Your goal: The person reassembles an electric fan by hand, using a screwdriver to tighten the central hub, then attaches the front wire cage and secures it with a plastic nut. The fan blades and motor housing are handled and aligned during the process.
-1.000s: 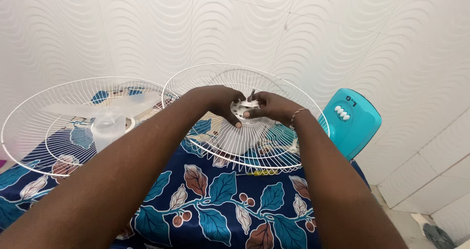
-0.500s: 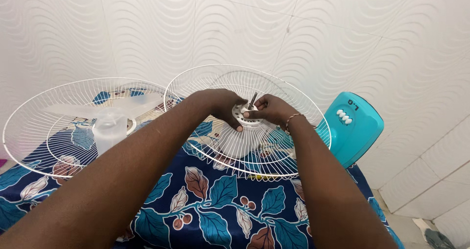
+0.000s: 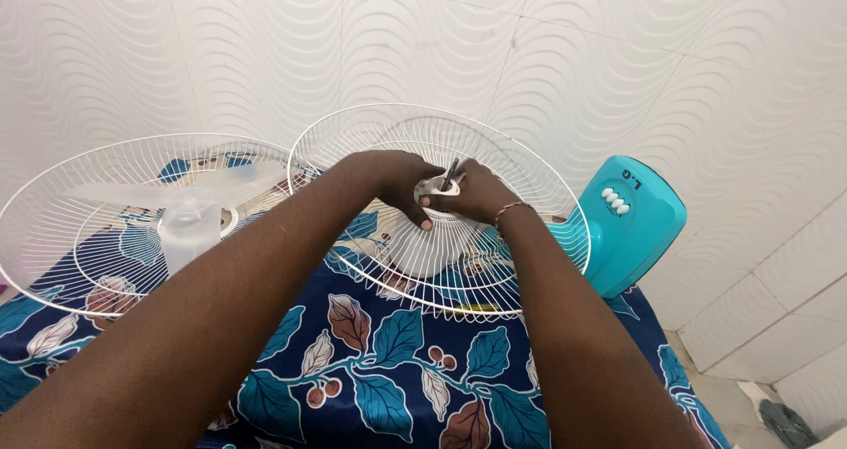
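Both hands meet at the hub (image 3: pixel 437 187) in the middle of the rear grille (image 3: pixel 529 264), left hand (image 3: pixel 397 183) steadying its rim, right hand (image 3: pixel 476 193) pinching beside the upright shaft (image 3: pixel 452 174), keeping it square.

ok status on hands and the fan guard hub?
Left hand and right hand both gripping the hub of the rear fan guard, shaft upright between them. Second guard with blade lies apart; nothing blocking.

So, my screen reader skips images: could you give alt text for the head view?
Two hands, left hand and right hand, meet at the hub of a white wire fan guard, where a metal shaft sticks up. A second guard holding a translucent blade lies left on leaf-print cloth; a turquoise fan base sits right.
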